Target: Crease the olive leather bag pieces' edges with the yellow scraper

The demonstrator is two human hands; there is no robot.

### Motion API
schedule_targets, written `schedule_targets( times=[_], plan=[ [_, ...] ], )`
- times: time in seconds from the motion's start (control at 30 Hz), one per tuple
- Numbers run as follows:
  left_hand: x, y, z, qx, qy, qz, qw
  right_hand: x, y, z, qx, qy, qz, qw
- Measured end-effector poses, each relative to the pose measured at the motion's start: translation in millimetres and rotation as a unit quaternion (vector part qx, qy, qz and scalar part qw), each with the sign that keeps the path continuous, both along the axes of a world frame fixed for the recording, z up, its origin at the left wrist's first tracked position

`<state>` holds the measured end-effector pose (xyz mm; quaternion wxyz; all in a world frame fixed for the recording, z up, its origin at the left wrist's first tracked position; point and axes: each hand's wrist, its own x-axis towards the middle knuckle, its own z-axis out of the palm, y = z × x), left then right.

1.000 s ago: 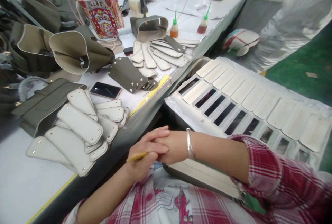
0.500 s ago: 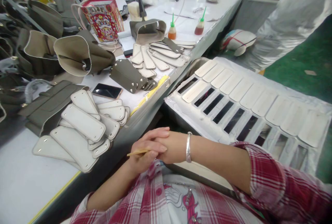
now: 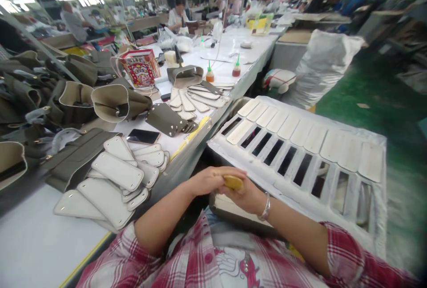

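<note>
My left hand (image 3: 207, 181) and my right hand (image 3: 248, 195), which has a silver bracelet at the wrist, are closed together in front of my body. A flat yellow oval piece (image 3: 233, 182) shows between their fingers; its kind is unclear and part of it is covered. Just below the hands lies a dark-edged piece with a pale top (image 3: 227, 205). On the table to the left, a heap of white leather-like strips (image 3: 118, 170) with small slots lies against a dark olive bag (image 3: 83, 152).
A white slotted rack (image 3: 267, 163) stands at right, with pale panels (image 3: 290, 123) in a row. On the table are a phone (image 3: 143, 136), an olive panel (image 3: 168, 119), green-tipped bottles (image 3: 210, 74), a red paper bag (image 3: 140, 67) and several olive bags (image 3: 116, 101).
The view has tilted up, so more of the workshop shows. My joined hands have shifted right. The yellow piece, a thin strip before, now shows its flat oval face.
</note>
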<state>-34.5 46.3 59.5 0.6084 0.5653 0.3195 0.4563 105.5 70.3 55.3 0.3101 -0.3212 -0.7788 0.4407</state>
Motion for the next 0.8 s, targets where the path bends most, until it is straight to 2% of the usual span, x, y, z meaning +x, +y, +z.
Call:
schedule_targets(
  times=[0.07, 0.13, 0.2, 0.3, 0.37, 0.5, 0.8],
  plan=[
    [-7.4, -2.2, -19.4, -0.084, -0.078, 0.072, 0.991, 21.0, 2.9, 4.1, -0.011, -0.005, 0.104, 0.995],
    [-12.0, -10.9, -42.7, -0.148, -0.109, 0.159, 0.970, 32.0, 2.6, 5.3, -0.019, -0.007, 0.164, 0.986],
    [-11.3, -23.9, -63.6, -0.183, -0.081, 0.183, 0.963, 35.9, 0.8, 4.8, -0.030, 0.013, 0.149, 0.988],
    [-4.4, -39.9, -83.2, -0.208, -0.056, 0.155, 0.964, 37.2, -1.4, 4.8, -0.058, 0.077, 0.076, 0.992],
    [-1.3, -43.5, -88.5, -0.215, -0.065, 0.139, 0.965, 37.4, -1.6, 5.6, -0.074, 0.097, 0.054, 0.991],
    [-3.9, -38.5, -90.5, -0.231, -0.074, 0.110, 0.964, 34.7, 0.5, 4.5, -0.076, 0.075, 0.083, 0.991],
    [-12.0, -28.0, -90.5, -0.267, -0.050, 0.116, 0.955, 25.7, 8.3, -6.4, -0.045, -0.002, 0.105, 0.993]
  ],
)
